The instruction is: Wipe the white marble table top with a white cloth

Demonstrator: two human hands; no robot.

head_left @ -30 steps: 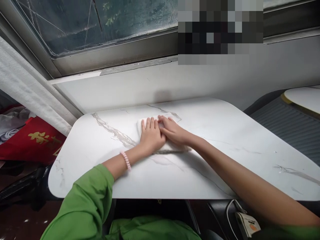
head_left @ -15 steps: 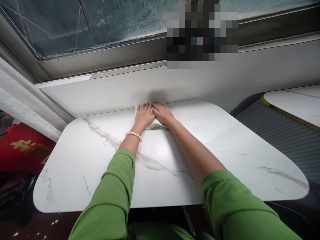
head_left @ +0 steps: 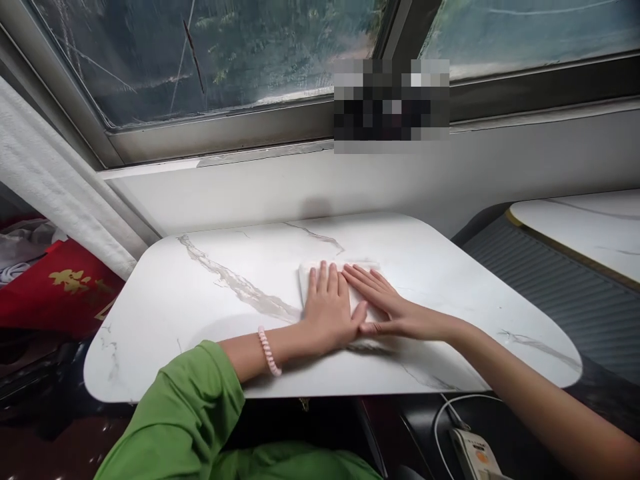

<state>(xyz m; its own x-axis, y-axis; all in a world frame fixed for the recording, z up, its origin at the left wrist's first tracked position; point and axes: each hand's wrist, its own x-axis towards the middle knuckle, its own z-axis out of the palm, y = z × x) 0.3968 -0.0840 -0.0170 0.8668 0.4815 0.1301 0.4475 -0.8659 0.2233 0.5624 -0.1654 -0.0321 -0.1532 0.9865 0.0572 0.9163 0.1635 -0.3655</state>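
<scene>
A folded white cloth point(head_left: 363, 268) lies on the white marble-patterned table point(head_left: 200, 313), a little right of its middle. My left hand point(head_left: 327, 307) presses flat on the cloth, fingers stretched out and close together, a pink bead bracelet point(head_left: 269, 351) on the wrist. My right hand point(head_left: 387, 303) lies flat beside it on the cloth, fingers extended, its thumb touching the left hand. Most of the cloth is hidden under both hands.
A white wall and a window point(head_left: 225, 60) stand just behind the table. A red bag with gold lettering point(head_left: 65, 287) lies at the left. A second white table point(head_left: 585, 227) is at the right. A corded white device point(head_left: 475, 457) lies below the table's near edge.
Both hands slid the cloth from the table's far edge by the wall back toward me, near the middle of the table. The hands stay flat on it.
</scene>
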